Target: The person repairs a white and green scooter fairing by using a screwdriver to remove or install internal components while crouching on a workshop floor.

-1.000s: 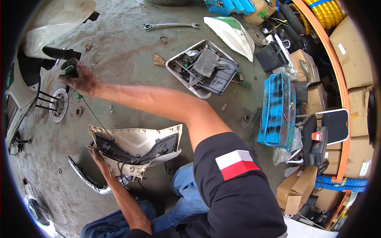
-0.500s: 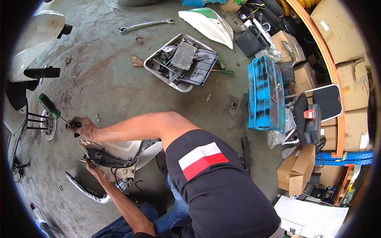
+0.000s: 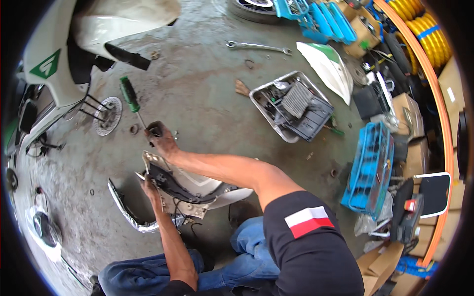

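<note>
My right hand point(image 3: 160, 139) is closed on the metal shaft of a green-handled screwdriver point(image 3: 130, 94), whose handle points up and away over the concrete floor. Just below it lies a white scooter body panel point(image 3: 197, 180) with a black inner frame and loose wires. My left hand point(image 3: 149, 189) grips the panel's left edge and steadies it. A chrome trim strip point(image 3: 123, 213) lies on the floor to the left of the panel, beside my knees.
A white and green scooter point(image 3: 54, 69) with its brake disc point(image 3: 107, 116) stands at the upper left. A metal tray point(image 3: 269, 106) of parts, a spanner point(image 3: 256, 46), a white fairing piece point(image 3: 326, 66), blue crates point(image 3: 368, 170) and cardboard boxes point(image 3: 410, 113) fill the right.
My right hand took the screwdriver from beside the scooter's wheel and drew it back toward the panel, now gripping its shaft. My head turned, shifting the view. The left hand stayed on the panel.
</note>
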Demonstrator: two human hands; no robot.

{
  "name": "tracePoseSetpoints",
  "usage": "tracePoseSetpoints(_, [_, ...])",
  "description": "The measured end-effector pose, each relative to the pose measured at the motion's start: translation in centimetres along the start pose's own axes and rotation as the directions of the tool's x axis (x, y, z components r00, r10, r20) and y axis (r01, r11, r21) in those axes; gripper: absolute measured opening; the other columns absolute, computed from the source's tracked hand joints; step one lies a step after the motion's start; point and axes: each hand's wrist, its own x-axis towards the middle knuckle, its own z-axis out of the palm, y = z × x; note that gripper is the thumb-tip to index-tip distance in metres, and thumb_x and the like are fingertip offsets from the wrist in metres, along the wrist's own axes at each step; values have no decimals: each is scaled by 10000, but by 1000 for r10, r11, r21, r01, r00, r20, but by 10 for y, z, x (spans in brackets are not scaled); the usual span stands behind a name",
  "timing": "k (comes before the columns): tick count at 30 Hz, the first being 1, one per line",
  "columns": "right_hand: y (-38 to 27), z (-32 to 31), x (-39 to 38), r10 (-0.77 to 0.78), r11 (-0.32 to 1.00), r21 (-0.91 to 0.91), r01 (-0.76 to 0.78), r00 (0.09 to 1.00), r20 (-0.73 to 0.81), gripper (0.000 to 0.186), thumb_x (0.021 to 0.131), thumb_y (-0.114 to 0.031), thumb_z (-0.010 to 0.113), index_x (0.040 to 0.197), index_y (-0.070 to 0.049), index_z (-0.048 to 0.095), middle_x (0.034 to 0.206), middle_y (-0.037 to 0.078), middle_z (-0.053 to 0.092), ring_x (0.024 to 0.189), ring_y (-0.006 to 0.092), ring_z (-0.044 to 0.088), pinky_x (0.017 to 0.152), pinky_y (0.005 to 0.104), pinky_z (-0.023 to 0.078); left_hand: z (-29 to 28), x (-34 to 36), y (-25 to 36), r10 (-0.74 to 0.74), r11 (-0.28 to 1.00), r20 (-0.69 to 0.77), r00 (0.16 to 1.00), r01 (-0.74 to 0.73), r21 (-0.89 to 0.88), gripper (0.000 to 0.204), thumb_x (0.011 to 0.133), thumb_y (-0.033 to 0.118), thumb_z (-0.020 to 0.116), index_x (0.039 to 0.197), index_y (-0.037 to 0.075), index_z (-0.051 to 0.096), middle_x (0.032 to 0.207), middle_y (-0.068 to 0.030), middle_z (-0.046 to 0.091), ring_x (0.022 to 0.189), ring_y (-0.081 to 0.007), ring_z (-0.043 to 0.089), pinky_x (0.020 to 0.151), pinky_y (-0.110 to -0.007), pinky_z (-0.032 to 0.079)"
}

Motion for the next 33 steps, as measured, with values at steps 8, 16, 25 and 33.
tracePoseSetpoints(8, [8, -8, 7, 126, 991, 33, -129, 988, 86, 123, 1014, -123, 639, 1035, -3, 658, 892, 22, 694, 772, 114, 628, 731, 270, 532, 13, -24, 42, -160, 972, 2, 987, 157, -176, 289, 1013, 222, 577, 1242, 48, 598, 927, 22, 541, 818, -96, 486, 734, -260, 416])
tracePoseSetpoints(16, [-11, -20, 6, 136, 985, 87, -148, 983, 122, 135, 1010, -122, 650, 1062, -3, 685, 903, 50, 711, 797, 128, 671, 735, 287, 558, 36, -36, 65, -136, 985, -6, 991, 134, -105, 342, 984, 204, 554, 1248, -14, 560, 1020, -56, 593, 885, -156, 548, 794, -307, 471])
tracePoseSetpoints(25, [3, 6, 8, 297, 923, 179, -342, 925, 236, 199, 1036, -198, 604, 1153, -45, 652, 890, 44, 656, 783, 175, 644, 742, 339, 558, 14, -40, 78, -279, 912, -71, 958, 240, -333, 351, 933, 129, 636, 1255, 15, 557, 952, -46, 619, 810, -128, 574, 701, -291, 490])
tracePoseSetpoints(33, [25, -35, 25, 140, 959, 194, -207, 940, 312, 239, 1022, -194, 637, 1183, -17, 636, 830, 40, 616, 742, 168, 604, 712, 344, 525, 38, -24, 19, -110, 986, -218, 970, 134, 98, 530, 892, 295, 669, 1311, 2, 532, 1110, -149, 633, 1030, -241, 594, 947, -370, 471])
